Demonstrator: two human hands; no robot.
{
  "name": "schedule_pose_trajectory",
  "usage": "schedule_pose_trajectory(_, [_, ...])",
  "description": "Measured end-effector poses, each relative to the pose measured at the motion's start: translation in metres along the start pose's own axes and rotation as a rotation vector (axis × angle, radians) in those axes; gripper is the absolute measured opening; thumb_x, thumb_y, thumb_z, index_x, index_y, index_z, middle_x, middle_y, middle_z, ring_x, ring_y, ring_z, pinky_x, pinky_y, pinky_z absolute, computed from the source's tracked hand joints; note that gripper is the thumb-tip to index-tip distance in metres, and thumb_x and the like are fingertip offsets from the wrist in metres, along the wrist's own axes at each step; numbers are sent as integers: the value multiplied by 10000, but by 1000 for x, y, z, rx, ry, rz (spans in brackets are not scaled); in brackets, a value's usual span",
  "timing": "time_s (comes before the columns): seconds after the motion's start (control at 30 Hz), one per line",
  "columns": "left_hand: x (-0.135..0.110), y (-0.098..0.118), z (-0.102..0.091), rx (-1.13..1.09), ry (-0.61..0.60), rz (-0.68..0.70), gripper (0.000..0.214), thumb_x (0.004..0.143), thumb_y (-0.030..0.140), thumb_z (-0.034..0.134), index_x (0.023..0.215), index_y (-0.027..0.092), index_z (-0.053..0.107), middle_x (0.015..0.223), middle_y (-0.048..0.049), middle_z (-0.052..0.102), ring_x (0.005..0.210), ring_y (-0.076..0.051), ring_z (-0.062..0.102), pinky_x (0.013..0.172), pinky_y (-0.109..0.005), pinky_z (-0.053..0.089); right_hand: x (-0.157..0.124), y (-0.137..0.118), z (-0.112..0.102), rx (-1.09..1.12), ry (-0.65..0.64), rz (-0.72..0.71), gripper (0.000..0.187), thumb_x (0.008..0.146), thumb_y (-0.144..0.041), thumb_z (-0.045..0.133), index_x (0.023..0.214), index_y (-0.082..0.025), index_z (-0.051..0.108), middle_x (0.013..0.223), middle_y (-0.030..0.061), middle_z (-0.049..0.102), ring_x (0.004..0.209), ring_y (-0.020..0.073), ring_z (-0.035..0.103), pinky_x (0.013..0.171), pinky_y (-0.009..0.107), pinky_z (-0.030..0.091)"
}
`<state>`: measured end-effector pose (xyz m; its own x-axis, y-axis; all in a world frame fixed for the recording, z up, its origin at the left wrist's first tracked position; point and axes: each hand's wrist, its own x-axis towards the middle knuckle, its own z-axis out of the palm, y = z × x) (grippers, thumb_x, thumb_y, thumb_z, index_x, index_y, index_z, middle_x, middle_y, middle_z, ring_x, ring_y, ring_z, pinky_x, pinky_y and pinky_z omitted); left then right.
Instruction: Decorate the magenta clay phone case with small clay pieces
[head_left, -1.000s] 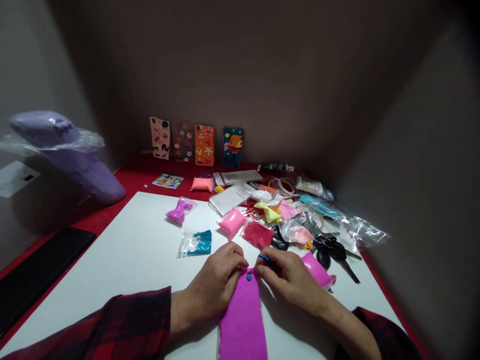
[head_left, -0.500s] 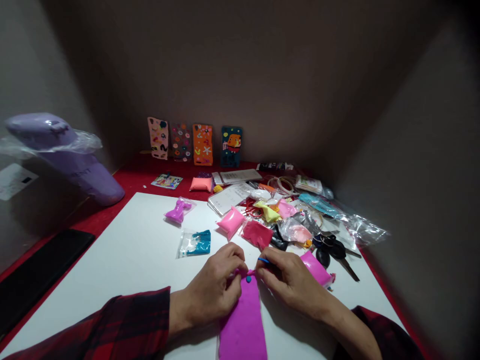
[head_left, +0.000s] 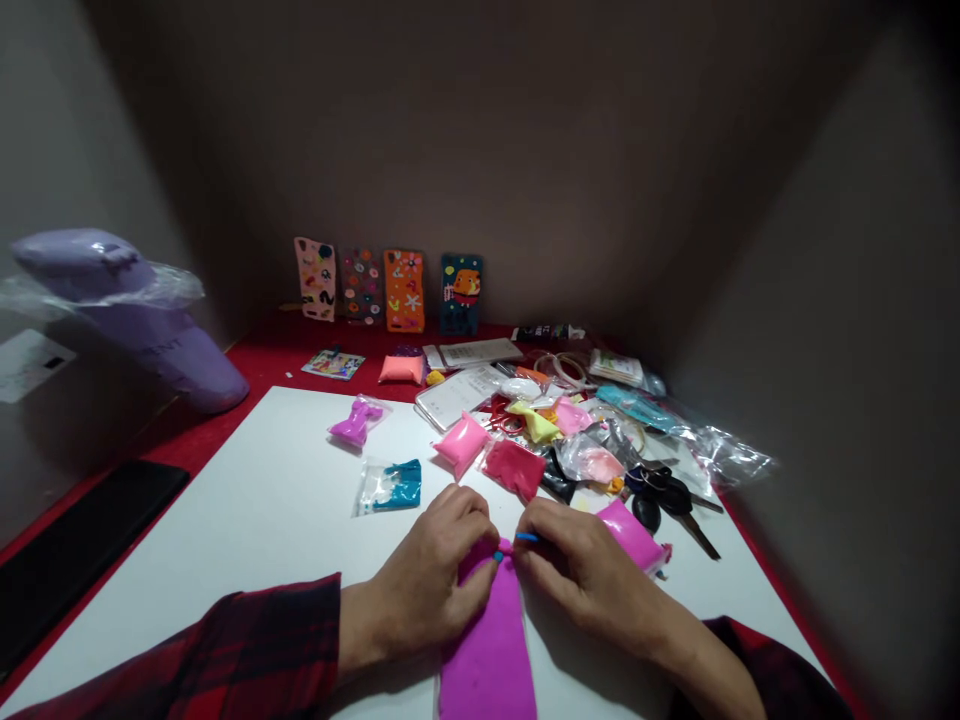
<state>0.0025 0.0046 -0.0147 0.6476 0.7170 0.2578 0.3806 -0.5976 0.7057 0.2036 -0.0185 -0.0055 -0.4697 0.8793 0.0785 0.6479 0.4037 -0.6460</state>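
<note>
A flat strip covered in magenta clay (head_left: 487, 655), apparently a phone case, lies before me with its far end between my hands. My left hand (head_left: 431, 565) is closed over the upper left edge, its thumb beside a small blue dot of clay (head_left: 498, 557). In my right hand (head_left: 589, 560) is a thin blue stick-like tool (head_left: 528, 537), mostly hidden by the closed fingers. The right fingertips touch the upper right edge of the clay, where a small pink-magenta bit (head_left: 505, 546) shows. What lies under the left fingers is hidden.
A white board (head_left: 247, 520) covers the red cloth (head_left: 262, 350). Beyond my hands lie clay packets (head_left: 514, 468), scissors (head_left: 694, 530) and wrappers. Decorated phone cases (head_left: 405, 290) lean at the back. A purple wrapped object (head_left: 165, 345) and a black phone-like slab (head_left: 82, 560) are left.
My left thumb and fingers have shifted slightly right, close against the blue dot. My right hand has lowered a little, and the blue tool's visible end has dropped with it.
</note>
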Motion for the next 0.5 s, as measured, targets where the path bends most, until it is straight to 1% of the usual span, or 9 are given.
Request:
schedule_pose_trajectory(0.23, [0, 1, 2, 0, 4, -12, 161, 732, 12, 534, 803, 156, 538, 891, -62, 536, 858, -191, 477, 759, -326, 420, -3, 1, 2, 7, 8, -30, 84, 851, -106, 473, 843, -179, 513, 817, 32, 573, 748, 164, 509, 641, 278, 374])
schedule_pose_trajectory(0.37, [1, 0, 2, 2, 5, -10, 174, 720, 3, 529, 811, 150, 547, 902, -68, 540, 864, -193, 481, 764, -326, 422, -7, 1, 4, 32, -4, -23, 118, 844, -110, 488, 913, -189, 544, 855, 36, 605, 773, 172, 539, 659, 280, 392])
schedule_pose_trajectory(0.5, [0, -2, 3, 6, 5, -8, 172, 725, 17, 529, 816, 161, 549, 909, -65, 543, 868, -196, 483, 769, -331, 426, -8, 3, 8, 44, 23, -56, 142, 849, -103, 476, 923, -192, 558, 845, 40, 621, 759, 168, 556, 648, 274, 401])
